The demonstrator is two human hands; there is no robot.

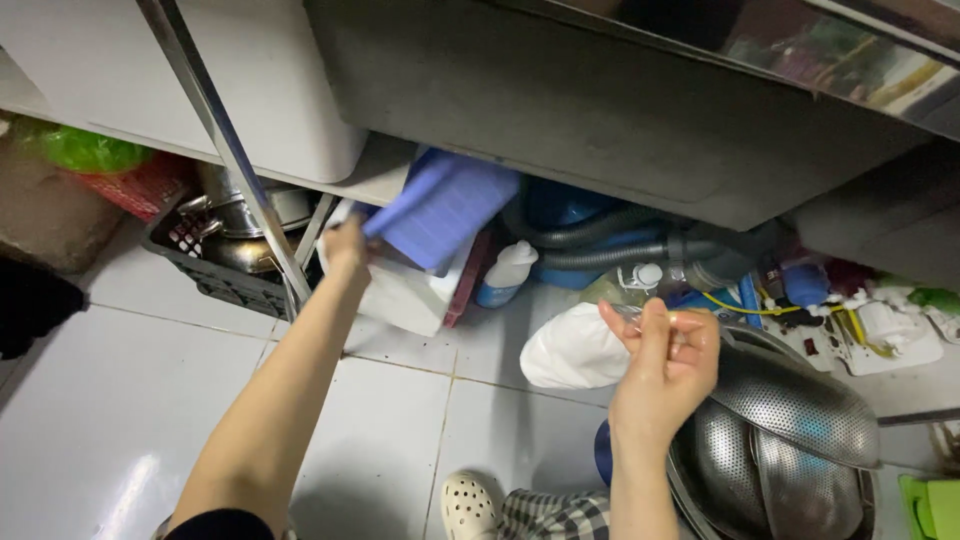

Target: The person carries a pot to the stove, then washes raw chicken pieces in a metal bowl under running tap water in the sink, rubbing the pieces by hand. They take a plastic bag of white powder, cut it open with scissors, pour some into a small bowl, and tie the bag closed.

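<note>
White tiled floor (120, 400) under a sink, grey sink underside (600, 110) overhead w/ a metal leg (225, 140) running down on the left; clutter packed beneath: grey corrugated hose (590, 240), white squeeze bottle (508, 270), black crate (215, 270) w/ steel pots, white bag (570, 350). Left hand (345, 250) is stretched well fwd, arm nearly straight, closed around the lower-left end of a blue ribbed board (445, 205) that sits just above a white box (405, 290). Board's long axis runs diagonal, from the hand up and to the right, its far end pointing back under the sink toward the hose; broad face tilted toward the camera. Left hand is clearly the nearer one, touching it; right hand (665, 360) hangs well apart, lower right, close to the body. Right hand's fingers are pinched narrow on a small clear item (640, 315), too blurred to tell what exactly. Just beside and below that hand: stacked steel colanders (800, 420) on the floor. A white clog (470, 505) and checked trouser leg show at the bottom edge. Green stuff at far left and right, unclear.
</note>
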